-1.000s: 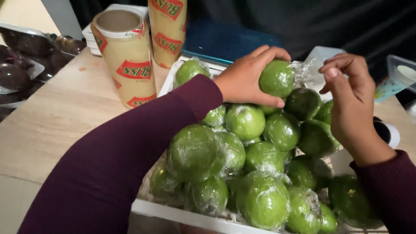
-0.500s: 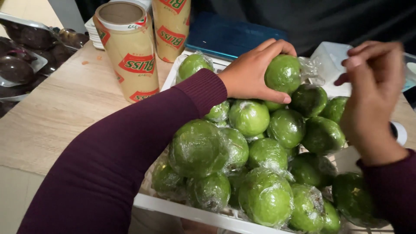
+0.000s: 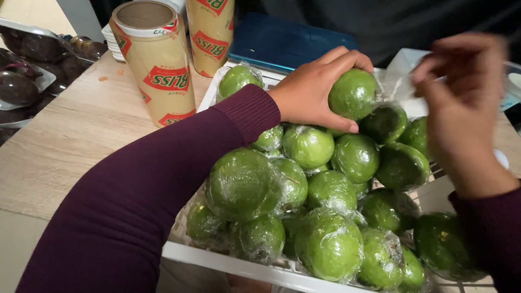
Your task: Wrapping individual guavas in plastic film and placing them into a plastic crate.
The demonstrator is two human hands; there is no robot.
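Looking down from the head camera, the left hand (image 3: pixel 315 92) curls over a round green fruit (image 3: pixel 354 93) wrapped in glossy, crinkled clear film; the fingers are clamped on it from above and behind, the thumb pressing along its lower edge. The fruit is near-spherical, so no long axis can be told. It sits at the far top of a heap of similar film-wrapped green fruits (image 3: pixel 309 217), smooth and shiny, piled in a white slatted plastic crate (image 3: pixel 228 266) below and nearer than the hand. The right hand (image 3: pixel 461 114), blurred, is raised just right of the held fruit, fingers pinched together at a loose tail of film (image 3: pixel 399 87) trailing from it; whether it truly grips the film cannot be told. Both sleeves are dark maroon knit. Left of the left hand, two upright cylindrical rolls of cling film (image 3: pixel 157 65) stand on the pale wood-grain worktop (image 3: pixel 70 141). Beyond the left hand lies a flat blue lid (image 3: pixel 282 43).
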